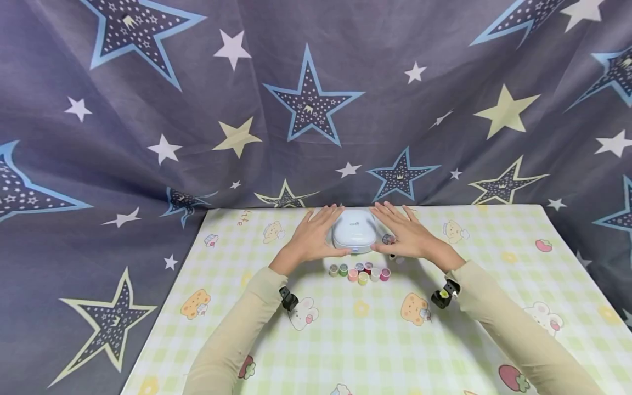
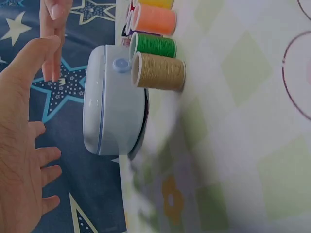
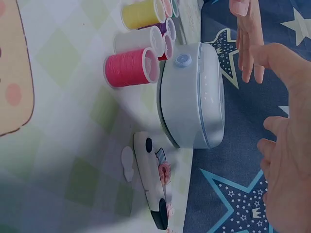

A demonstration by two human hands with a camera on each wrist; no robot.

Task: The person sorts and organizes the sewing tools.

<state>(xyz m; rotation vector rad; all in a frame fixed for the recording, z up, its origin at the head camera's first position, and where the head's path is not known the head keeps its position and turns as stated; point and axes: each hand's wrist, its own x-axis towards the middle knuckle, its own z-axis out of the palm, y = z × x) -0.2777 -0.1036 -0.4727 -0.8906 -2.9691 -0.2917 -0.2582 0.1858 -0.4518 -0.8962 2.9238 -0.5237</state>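
A pale blue, rounded case (image 1: 354, 227) with its lid down stands at the back of the table, a round button (image 2: 121, 65) on its front. My left hand (image 1: 316, 237) is spread at the case's left side, fingers straight and thumb toward the front. On the opposite side my right hand (image 1: 406, 236) mirrors it. Both wrist views show a gap between palm and case, and neither hand holds anything. Several thread spools stand in front, among them a tan spool (image 2: 160, 71), a green spool (image 2: 153, 45) and a pink spool (image 3: 130, 68).
Right of the case lies a slim white item (image 3: 149, 177) with black parts, beside small pink pieces (image 3: 164, 173) and a small white piece (image 3: 127, 162). A green-checked cloth (image 1: 316, 356) covers the table. Behind it hangs a star-patterned curtain (image 1: 316, 175).
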